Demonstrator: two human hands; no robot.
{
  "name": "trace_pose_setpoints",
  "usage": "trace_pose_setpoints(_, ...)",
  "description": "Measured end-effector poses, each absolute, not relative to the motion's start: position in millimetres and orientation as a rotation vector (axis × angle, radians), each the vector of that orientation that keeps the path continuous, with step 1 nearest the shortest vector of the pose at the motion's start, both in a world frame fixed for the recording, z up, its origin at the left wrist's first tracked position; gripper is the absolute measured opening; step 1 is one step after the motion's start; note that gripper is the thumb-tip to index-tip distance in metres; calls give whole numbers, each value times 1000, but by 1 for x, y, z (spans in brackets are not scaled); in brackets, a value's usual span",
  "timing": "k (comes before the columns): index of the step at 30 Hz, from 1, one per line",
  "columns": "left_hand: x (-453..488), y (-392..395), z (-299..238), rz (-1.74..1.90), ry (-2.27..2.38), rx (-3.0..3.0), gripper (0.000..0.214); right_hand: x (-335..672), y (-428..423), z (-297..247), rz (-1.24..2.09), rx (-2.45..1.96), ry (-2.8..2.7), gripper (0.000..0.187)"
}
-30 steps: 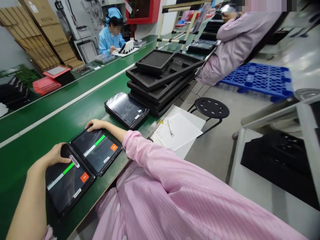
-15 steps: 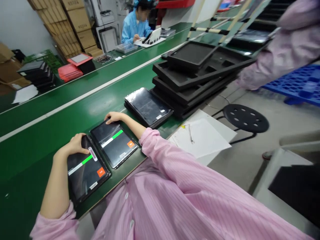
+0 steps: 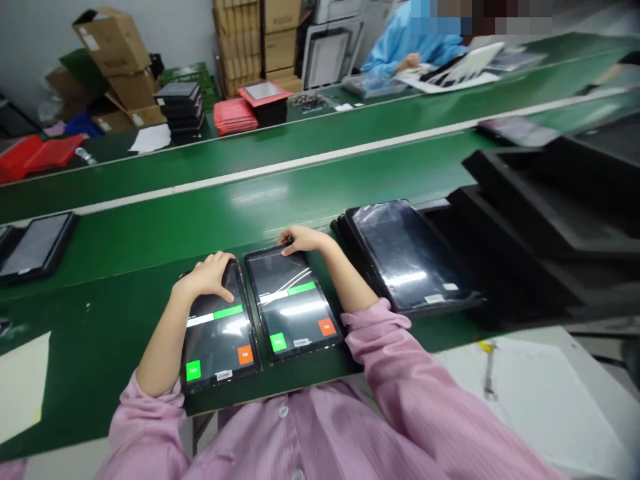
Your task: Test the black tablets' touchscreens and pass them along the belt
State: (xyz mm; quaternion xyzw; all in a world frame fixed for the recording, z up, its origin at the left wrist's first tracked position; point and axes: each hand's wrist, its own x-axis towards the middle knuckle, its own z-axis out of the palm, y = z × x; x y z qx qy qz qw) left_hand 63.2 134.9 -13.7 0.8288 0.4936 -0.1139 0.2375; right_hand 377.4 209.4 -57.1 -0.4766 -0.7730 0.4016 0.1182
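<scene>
Two black tablets lie side by side, face up, near the front edge of the green bench. My left hand is on the left tablet, fingers curled over its top edge and thumb over the screen. My right hand grips the top edge of the right tablet, thumb on the front; its other fingers are partly hidden behind the edge. Both screens show a white and green bar, a green box at lower left and an orange box at lower right. A small white label sits at each bottom edge.
A stack of film-covered tablets stands right of my right arm, with black foam trays beyond. White sheets lie at lower right. Another tablet is at far left. Across the bench, a person in a blue sleeve works beside red pouches.
The view has swung, so the bench scene sits further right. A green box has appeared on both screens, and the small pop-up on the left tablet is gone. Both hands stay on the tablets.
</scene>
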Motion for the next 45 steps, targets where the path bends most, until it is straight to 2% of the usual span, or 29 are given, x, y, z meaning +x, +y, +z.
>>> trace_pose_setpoints(6,66,129,-11,-272,1364,2284,95,377,205,-58,1098,-1444,-2270,22)
trace_pose_setpoints(21,67,126,-15,-235,1332,2326,98,376,206,-54,1139,-1466,-2336,22)
trace_pose_setpoints(23,65,123,-11,-222,1316,2351,99,372,191,-51,925,-1555,-2343,25)
trace_pose_setpoints(25,57,114,-3,-169,1330,2381,101,369,162,-47,523,-1611,-2303,32)
trace_pose_setpoints(27,42,96,7,-66,1357,2394,106,368,120,-43,180,-1515,-2285,34)
trace_pose_setpoints(28,32,84,12,-11,1364,2388,108,367,95,-42,135,-1391,-2341,31)
trace_pose_setpoints(31,2,38,17,37,1360,2313,115,366,25,-43,260,-998,-2568,30)
trace_pose_setpoints(35,-18,-12,0,-109,1470,2232,121,359,-28,-47,272,-904,-2575,38)
trace_pose_setpoints(38,-10,-13,-9,-159,1590,2294,133,357,-24,-44,252,-911,-2554,40)
trace_pose_setpoints(41,16,17,-4,-189,1513,2370,140,364,13,-46,319,-1051,-2389,42)
trace_pose_setpoints(43,39,46,-1,-233,1412,2410,130,371,47,-54,397,-1306,-2116,48)
trace_pose_setpoints(45,61,73,0,-274,1374,2435,106,377,80,-67,502,-1499,-1825,54)
